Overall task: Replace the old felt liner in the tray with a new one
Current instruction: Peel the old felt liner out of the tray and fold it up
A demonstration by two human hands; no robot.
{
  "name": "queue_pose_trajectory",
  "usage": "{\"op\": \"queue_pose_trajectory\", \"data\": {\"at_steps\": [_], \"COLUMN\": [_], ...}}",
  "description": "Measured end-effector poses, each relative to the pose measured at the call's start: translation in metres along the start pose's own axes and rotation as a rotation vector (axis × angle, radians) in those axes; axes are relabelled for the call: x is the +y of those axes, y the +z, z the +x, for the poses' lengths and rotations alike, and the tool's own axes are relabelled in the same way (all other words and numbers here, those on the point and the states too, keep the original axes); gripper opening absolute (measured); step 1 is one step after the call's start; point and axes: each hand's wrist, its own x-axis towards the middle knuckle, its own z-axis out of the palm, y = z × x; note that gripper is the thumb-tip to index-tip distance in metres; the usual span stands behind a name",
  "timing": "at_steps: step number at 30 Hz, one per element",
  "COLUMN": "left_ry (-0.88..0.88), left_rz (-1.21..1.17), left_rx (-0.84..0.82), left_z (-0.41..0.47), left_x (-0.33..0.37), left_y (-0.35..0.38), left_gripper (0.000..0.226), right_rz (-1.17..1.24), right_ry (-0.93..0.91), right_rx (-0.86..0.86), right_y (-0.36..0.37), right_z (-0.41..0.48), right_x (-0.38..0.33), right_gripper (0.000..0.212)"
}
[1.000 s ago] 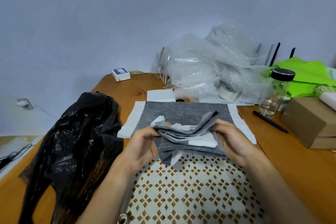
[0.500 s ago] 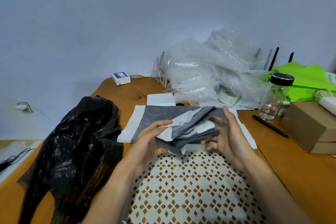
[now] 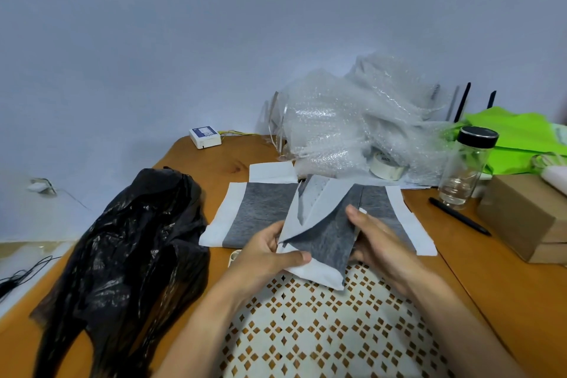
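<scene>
Folded felt liner (image 3: pixel 325 242) (grey, white-edged) pinched between left hand (image 3: pixel 270 258), right hand (image 3: pixel 380 239)

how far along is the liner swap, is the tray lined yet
Done: the tray shows its bare perforated face, so no liner sits in it. In hand: the left hand and right hand grip a folded felt piece above it. Left: the flat felt sheet on the table beyond is not yet laid in. Which piece is the old one I cannot tell.

Both forearms reach in from below. Left hand (image 3: pixel 270 252) pinches the felt (image 3: pixel 328 242), thumb on top; right hand (image 3: pixel 377 239) grips it.
</scene>
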Motion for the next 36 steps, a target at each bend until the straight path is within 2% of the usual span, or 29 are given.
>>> {"op": "queue_pose_trajectory", "data": {"at_steps": [4, 8, 13, 16, 22, 27, 31, 36], "left_ry": [0.022, 0.029, -0.073, -0.117, -0.092, -0.072, -0.053, -0.005], "left_rz": [0.004, -0.027, -0.152, -0.275, -0.072, -0.014, -0.016, -0.049], "left_rx": [-0.054, -0.130, -0.112, -0.068, -0.016, 0.041, 0.049, 0.069], "left_z": [-0.001, -0.004, -0.005, -0.003, 0.000, 0.003, 0.003, 0.003], "left_x": [0.002, 0.002, 0.009, 0.008, -0.007, -0.007, -0.004, -0.002], "left_y": [0.003, 0.005, 0.011, 0.009, 0.001, 0.001, 0.003, 0.001], "left_gripper": [0.076, 0.080, 0.048, 0.044, 0.043, 0.043, 0.039, 0.043], "right_rz": [0.018, -0.074, -0.080, -0.102, -0.152, -0.006, -0.157, -0.199], "right_ry": [0.030, 0.086, 0.095, 0.054, 0.029, 0.057, 0.030, 0.000], "right_rx": [-0.003, 0.100, 0.118, 0.097, 0.075, 0.116, 0.009, 0.008], "right_y": [-0.001, -0.002, -0.002, -0.001, 0.003, 0.006, 0.011, 0.014], "right_z": [0.002, 0.003, 0.001, -0.003, -0.006, -0.004, -0.010, -0.013], "right_x": [0.001, 0.004, 0.001, -0.003, -0.004, -0.005, -0.006, -0.009], "right_gripper": [0.065, 0.046, 0.032, 0.026, 0.016, 0.038, 0.016, 0.015]}}
